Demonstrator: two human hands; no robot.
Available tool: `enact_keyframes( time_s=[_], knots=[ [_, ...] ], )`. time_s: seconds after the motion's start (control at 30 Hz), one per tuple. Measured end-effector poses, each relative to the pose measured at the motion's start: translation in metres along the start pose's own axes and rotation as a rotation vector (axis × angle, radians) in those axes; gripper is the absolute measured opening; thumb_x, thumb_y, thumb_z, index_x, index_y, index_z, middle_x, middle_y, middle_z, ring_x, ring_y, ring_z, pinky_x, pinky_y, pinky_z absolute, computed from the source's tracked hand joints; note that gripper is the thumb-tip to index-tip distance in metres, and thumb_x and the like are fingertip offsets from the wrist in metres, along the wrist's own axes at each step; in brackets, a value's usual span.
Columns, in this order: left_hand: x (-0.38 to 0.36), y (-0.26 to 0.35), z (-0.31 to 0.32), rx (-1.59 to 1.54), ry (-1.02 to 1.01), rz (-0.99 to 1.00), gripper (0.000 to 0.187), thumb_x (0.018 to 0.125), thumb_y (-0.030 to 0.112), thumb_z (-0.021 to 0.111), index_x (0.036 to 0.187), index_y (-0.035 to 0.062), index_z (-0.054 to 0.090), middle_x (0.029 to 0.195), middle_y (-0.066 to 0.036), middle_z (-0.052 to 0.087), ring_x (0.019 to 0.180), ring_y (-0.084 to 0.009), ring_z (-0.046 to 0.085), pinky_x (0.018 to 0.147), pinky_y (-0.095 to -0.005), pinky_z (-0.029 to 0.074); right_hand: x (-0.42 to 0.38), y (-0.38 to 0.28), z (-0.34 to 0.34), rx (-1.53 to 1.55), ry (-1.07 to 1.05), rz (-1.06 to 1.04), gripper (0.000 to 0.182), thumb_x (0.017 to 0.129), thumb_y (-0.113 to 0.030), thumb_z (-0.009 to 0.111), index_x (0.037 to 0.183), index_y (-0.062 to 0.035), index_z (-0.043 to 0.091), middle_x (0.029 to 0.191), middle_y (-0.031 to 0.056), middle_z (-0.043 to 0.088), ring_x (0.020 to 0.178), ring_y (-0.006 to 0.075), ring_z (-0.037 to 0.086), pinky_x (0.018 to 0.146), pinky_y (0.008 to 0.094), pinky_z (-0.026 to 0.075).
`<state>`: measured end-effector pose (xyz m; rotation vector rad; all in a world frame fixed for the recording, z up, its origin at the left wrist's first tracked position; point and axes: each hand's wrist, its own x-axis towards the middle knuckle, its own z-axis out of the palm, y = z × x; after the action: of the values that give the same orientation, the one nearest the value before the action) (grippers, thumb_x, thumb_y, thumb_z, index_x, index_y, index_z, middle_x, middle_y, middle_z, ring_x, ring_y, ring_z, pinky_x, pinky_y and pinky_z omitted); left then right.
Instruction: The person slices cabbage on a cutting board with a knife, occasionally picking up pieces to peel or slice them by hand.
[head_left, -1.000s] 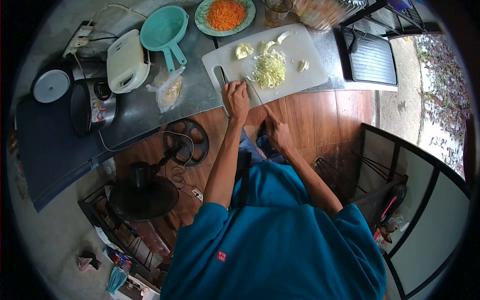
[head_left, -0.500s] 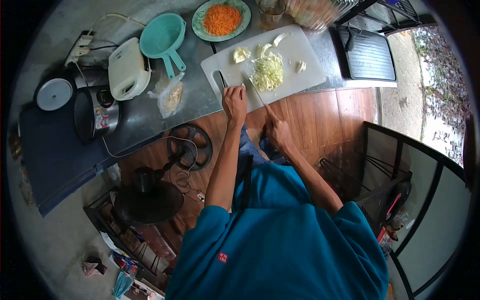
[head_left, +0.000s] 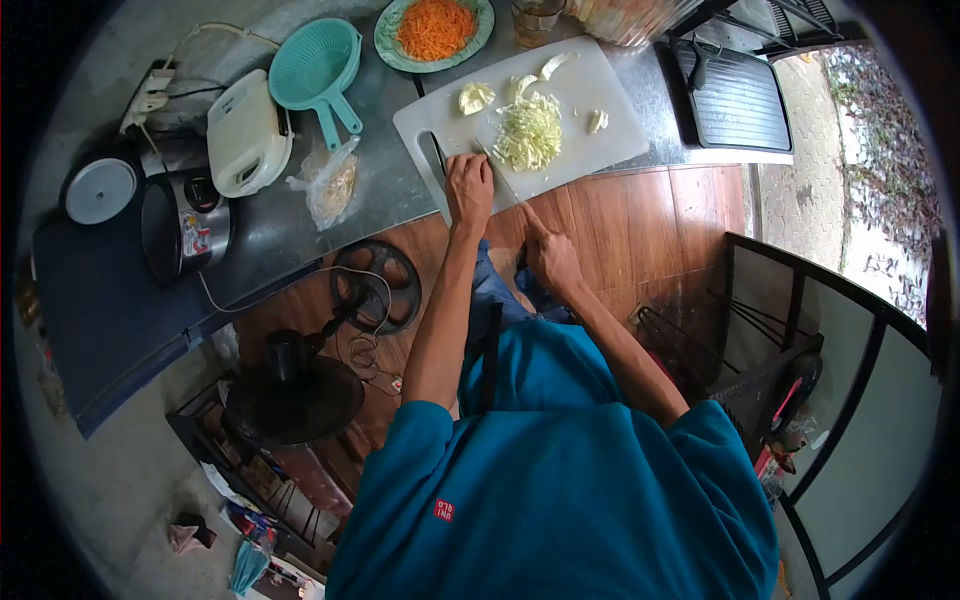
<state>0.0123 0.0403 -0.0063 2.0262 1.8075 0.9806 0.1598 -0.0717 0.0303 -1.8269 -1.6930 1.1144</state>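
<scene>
My right hand (head_left: 552, 258) is closed round the handle of a kitchen knife (head_left: 505, 180), index finger stretched along it. The blade lies over the white cutting board (head_left: 600, 90), pointing away from me. Just left of the blade, my left hand (head_left: 470, 190) presses down on the board with curled fingers. Whatever lies under those fingers is hidden. A heap of shredded cabbage (head_left: 528, 133) sits right of the blade. Behind it are a cabbage chunk (head_left: 476, 98) and some curved cabbage strips (head_left: 552, 66). A small cabbage piece (head_left: 598, 121) lies farther right.
A plate of shredded carrot (head_left: 436, 30) and a glass (head_left: 536, 22) stand behind the board. To the left are a green colander (head_left: 315, 65), a plastic bag (head_left: 332, 188), a white sandwich maker (head_left: 245, 140) and a rice cooker (head_left: 190, 225). A grill pan (head_left: 740, 100) is at right.
The view has shifted slightly, so the counter appears a little higher and farther left. Both hands stay nearly in place, the left still beside the knife blade.
</scene>
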Motion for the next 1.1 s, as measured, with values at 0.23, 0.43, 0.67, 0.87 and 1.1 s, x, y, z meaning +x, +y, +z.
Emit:
enact_keyframes(
  time_s=[0.23,0.43,0.67,0.87,1.1],
  knots=[
    [-0.004,0.004,-0.003,-0.076,0.017,-0.055,0.012,0.082,0.004,0.067,0.093,0.0003,0.070,0.094,-0.014,0.065,0.093,-0.0316,0.059,0.083,-0.0412,0.048,-0.004,-0.010,-0.009,0.164,0.045,0.056,0.044,0.097,-0.019,0.045,0.141,-0.0126,0.045,0.072,0.0324,0.058,0.065,0.0492,0.059,0.061,0.0571,0.044],
    [-0.006,0.000,-0.001,-0.077,0.056,-0.082,0.013,0.081,0.005,0.068,0.093,-0.0010,0.070,0.094,-0.013,0.062,0.092,-0.0327,0.059,0.082,-0.0408,0.048,-0.008,-0.019,-0.024,0.062,-0.051,0.041,0.047,0.095,-0.014,0.048,0.141,-0.0090,0.045,0.073,0.0260,0.060,0.064,0.0429,0.061,0.060,0.0504,0.046],
    [-0.006,0.005,-0.002,-0.081,0.037,-0.072,0.011,0.084,0.005,0.065,0.092,-0.0020,0.069,0.093,-0.014,0.061,0.092,-0.0337,0.059,0.082,-0.0418,0.048,0.002,-0.001,-0.012,-0.034,0.009,-0.083,0.054,0.092,-0.015,0.050,0.145,-0.0130,0.039,0.074,0.0301,0.061,0.063,0.0481,0.059,0.060,0.0570,0.046],
    [-0.007,0.004,-0.003,-0.079,0.020,-0.057,0.012,0.085,0.004,0.062,0.093,-0.0027,0.069,0.094,-0.014,0.061,0.094,-0.0331,0.058,0.084,-0.0415,0.048,-0.006,-0.010,-0.020,0.077,-0.002,0.081,0.044,0.098,-0.017,0.046,0.141,-0.0083,0.045,0.072,0.0285,0.058,0.062,0.0436,0.059,0.059,0.0497,0.045],
    [-0.006,0.000,-0.003,-0.080,0.012,-0.036,0.013,0.084,0.000,0.060,0.094,-0.0030,0.068,0.099,-0.015,0.064,0.095,-0.0336,0.059,0.086,-0.0410,0.048,-0.009,-0.009,-0.022,0.094,-0.032,-0.017,0.045,0.097,-0.016,0.048,0.141,-0.0083,0.045,0.073,0.0300,0.057,0.061,0.0435,0.059,0.059,0.0500,0.044]
  ],
)
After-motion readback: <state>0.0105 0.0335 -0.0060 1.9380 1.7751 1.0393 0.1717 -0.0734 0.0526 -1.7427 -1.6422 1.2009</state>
